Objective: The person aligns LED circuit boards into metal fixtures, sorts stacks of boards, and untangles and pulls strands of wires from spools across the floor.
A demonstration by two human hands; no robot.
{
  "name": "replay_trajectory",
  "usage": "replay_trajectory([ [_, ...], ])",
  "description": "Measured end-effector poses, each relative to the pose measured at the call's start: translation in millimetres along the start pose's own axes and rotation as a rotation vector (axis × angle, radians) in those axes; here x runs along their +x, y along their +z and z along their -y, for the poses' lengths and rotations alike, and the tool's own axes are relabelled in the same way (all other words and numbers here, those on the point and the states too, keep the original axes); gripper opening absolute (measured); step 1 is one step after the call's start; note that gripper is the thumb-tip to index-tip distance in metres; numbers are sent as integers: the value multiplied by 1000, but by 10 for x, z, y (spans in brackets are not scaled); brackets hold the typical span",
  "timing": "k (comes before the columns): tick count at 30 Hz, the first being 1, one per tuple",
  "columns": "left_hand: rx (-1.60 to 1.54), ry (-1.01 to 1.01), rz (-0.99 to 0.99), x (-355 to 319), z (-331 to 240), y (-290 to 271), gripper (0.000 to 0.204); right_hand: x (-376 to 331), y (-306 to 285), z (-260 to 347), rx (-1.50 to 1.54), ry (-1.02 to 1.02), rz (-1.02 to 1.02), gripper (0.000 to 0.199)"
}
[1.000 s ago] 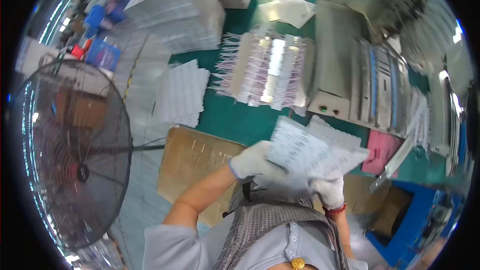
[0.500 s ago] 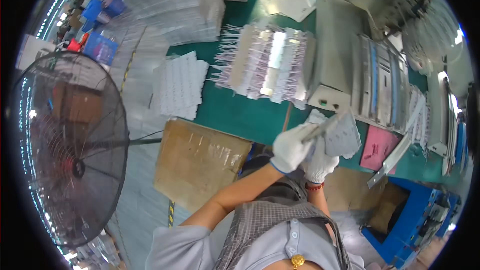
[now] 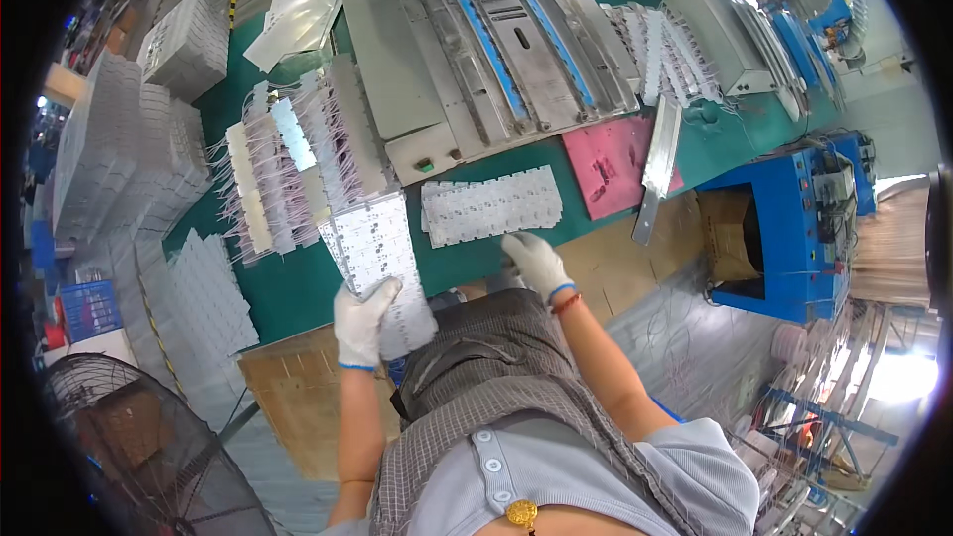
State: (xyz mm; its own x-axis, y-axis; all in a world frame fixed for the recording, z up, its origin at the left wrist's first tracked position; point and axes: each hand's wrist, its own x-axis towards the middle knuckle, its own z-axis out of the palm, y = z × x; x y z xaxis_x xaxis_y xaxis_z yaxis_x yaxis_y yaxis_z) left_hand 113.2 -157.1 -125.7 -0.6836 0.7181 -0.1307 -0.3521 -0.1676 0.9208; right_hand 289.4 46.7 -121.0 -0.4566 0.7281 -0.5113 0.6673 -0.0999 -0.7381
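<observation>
At the near edge of the green desk (image 3: 298, 288), the left hand (image 3: 362, 323), in a white glove, is closed around the lower end of a stack of white perforated panels (image 3: 377, 258), gripping it so the stack tilts up and away over the desk edge. The right hand (image 3: 536, 263), also gloved, lies flat with fingers spread and loose, its fingertips touching the near edge of a second white panel sheet (image 3: 491, 206) that rests flat on the desk; it holds nothing. Just behind the held stack, rows of narrow white strips with thin pink wires (image 3: 288, 174) fan across the desk. Beyond the flat sheet sits a grey metal fixture with blue rails (image 3: 496, 40), and to its right a pink mat (image 3: 611, 159) with a long metal bar (image 3: 655, 164) lying across its edge. Farther right stands a blue machine frame (image 3: 794, 228) beside an open cardboard box (image 3: 730, 238). On the left, more white panel piles (image 3: 129, 159) are stacked, and a black fan grille (image 3: 139, 457) shows at the lower left.
</observation>
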Motion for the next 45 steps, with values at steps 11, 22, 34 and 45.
replay_trajectory([
  [11,1540,323,376,17,-47,1121,15,-302,-993,343,-168,-619,-183,37],
  [22,1643,136,311,-50,649,1811,20,-128,-996,-117,-1372,-1118,18,39],
  [34,1709,55,869,103,444,1758,16,189,-1006,-221,-1358,-1090,332,15],
  [45,1490,178,587,49,427,1685,21,161,-1000,99,-1356,-912,509,20],
])
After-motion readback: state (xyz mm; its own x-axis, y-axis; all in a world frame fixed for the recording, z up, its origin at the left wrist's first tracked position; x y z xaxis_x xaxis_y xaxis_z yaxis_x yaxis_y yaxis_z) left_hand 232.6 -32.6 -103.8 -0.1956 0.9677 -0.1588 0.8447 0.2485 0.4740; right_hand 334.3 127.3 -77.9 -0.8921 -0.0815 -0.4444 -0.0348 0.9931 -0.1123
